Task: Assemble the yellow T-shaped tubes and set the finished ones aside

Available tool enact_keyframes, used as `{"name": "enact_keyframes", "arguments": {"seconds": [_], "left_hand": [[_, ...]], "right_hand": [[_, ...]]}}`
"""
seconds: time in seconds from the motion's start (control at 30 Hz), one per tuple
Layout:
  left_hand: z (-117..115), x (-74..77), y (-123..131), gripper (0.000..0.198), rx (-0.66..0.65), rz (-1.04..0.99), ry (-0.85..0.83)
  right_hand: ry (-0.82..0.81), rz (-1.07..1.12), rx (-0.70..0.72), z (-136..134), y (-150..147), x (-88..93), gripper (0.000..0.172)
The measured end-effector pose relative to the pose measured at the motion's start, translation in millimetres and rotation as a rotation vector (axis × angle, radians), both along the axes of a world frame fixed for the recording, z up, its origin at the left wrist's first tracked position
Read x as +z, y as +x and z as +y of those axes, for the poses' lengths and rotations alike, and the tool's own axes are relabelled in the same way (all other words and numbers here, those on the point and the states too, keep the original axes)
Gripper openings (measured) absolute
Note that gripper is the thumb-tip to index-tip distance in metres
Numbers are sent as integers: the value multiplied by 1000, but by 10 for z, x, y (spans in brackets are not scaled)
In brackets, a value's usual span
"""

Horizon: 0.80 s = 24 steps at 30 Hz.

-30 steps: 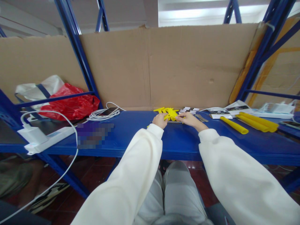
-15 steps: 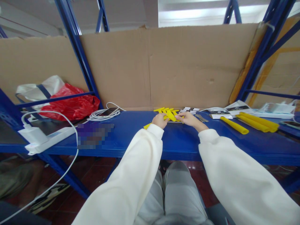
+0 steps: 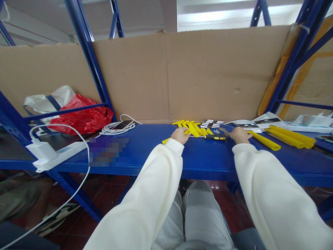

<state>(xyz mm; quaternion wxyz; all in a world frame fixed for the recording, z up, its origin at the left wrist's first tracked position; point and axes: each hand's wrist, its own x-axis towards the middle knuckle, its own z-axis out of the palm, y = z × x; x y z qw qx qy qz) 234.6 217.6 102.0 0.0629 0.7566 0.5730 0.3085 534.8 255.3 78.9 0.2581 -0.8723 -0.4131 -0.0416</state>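
My left hand [image 3: 180, 135] is closed on a yellow plastic piece [image 3: 187, 132], mostly hidden by its fingers. Right behind it lies a cluster of yellow T-shaped plastic pieces [image 3: 193, 129]. Another bit of yellow [image 3: 165, 141] shows to the left of my wrist. My right hand [image 3: 239, 134] is farther right, its fingers closed at the end of a flat grey strip [image 3: 224, 131]. A tool with a black-and-yellow handle [image 3: 215, 137] lies between the hands. Small black-and-white pieces [image 3: 212, 123] are lined up behind it.
Yellow tubes [image 3: 291, 138] and white packets [image 3: 246, 126] lie at right on the blue shelf [image 3: 153, 149]. A white power strip [image 3: 61, 157], coiled cable [image 3: 114, 128] and red bag [image 3: 83, 114] are at left. Cardboard [image 3: 197, 76] closes the back. Another person's leg [image 3: 39, 198] shows lower left.
My right hand has left the yellow pieces beside my left hand and moved right to the grey strips. The black-and-yellow handle is now uncovered. My left hand stays nearly in place.
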Motion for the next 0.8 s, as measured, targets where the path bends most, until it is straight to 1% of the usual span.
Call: {"name": "enact_keyframes", "arguments": {"seconds": [0.4, 0.47, 0.63, 0.8], "left_hand": [[-16, 13, -6, 35, -8, 5, -21], [-15, 15, -8, 36, -12, 10, -29], [-19, 18, -6, 35, -11, 11, -27], [-21, 14, -2, 34, -5, 11, -26]], "right_hand": [[-14, 54, 24, -45, -75, 15, 76], [-30, 59, 30, -45, -65, 12, 74], [-48, 78, 43, -40, -44, 11, 61], [-57, 93, 32, -51, -62, 21, 58]]}}
